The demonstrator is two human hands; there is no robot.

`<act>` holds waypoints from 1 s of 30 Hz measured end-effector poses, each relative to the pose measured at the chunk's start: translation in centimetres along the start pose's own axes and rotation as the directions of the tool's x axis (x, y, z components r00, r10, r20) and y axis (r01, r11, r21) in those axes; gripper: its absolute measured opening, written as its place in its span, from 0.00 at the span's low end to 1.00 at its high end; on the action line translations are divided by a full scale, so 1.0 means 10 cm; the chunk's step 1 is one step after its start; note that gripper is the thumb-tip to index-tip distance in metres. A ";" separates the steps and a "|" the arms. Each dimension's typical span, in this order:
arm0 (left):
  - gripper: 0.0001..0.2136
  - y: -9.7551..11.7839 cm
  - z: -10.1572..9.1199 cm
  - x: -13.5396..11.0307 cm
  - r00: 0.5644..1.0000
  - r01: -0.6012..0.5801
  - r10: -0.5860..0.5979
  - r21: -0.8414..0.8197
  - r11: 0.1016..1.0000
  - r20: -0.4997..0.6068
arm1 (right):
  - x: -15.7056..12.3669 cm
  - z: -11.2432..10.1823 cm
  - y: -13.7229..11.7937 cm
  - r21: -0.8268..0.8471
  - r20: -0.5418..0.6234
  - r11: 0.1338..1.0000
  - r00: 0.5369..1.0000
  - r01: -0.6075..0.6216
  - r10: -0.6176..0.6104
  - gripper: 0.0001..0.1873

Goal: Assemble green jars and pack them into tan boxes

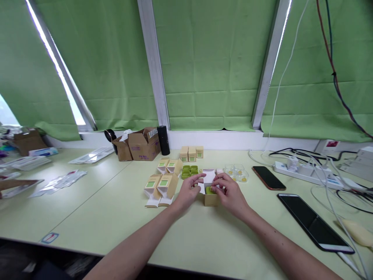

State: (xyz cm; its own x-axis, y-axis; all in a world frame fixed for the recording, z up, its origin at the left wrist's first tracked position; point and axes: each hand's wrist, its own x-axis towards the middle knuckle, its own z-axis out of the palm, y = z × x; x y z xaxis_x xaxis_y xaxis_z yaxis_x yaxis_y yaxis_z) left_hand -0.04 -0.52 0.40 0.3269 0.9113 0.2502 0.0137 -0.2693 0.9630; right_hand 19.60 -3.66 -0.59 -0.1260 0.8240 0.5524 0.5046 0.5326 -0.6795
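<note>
The left hand [189,191], at nine o'clock from the open box [211,200], has fingers spread. Keep the white flap [208,176] back. Inside sits the green piece [208,190]; at three o'clock the right hand [230,191] seems to pinch it. Go gently.

No readable text (purple print [143,158] on cardboard box [149,148] too small).

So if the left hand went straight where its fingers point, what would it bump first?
Probably the white flap of the small box, just beyond the left hand, though depth is hard to tell.
</note>
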 end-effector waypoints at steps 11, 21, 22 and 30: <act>0.27 0.01 0.00 0.00 1.000 0.000 0.000 -0.018 1.000 0.008 | -0.01 0.00 -0.01 0.002 -0.047 1.000 0.999 0.011 -0.011 0.08; 0.26 -0.04 -0.03 0.01 0.999 0.027 -0.027 -0.020 0.999 -0.024 | 0.03 -0.01 0.12 0.059 -0.169 0.996 0.982 -0.074 0.083 0.10; 0.26 -0.03 -0.03 0.01 0.999 0.030 -0.031 -0.036 0.999 -0.025 | 0.03 -0.01 0.13 0.066 -0.177 0.994 0.979 -0.089 0.099 0.10; 0.18 0.06 -0.03 0.02 0.992 0.035 -0.046 -0.095 0.995 -0.117 | 0.04 0.04 0.22 0.114 -0.194 0.977 0.961 -0.178 0.197 0.09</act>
State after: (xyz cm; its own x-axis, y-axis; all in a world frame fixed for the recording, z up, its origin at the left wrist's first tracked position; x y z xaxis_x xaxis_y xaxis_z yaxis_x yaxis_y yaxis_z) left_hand -0.27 -0.44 1.08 0.2135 0.9529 0.2153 -0.0650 -0.2060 0.9764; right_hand 20.31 -2.12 -2.06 0.1437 0.8596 0.4904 0.4179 0.3964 -0.8174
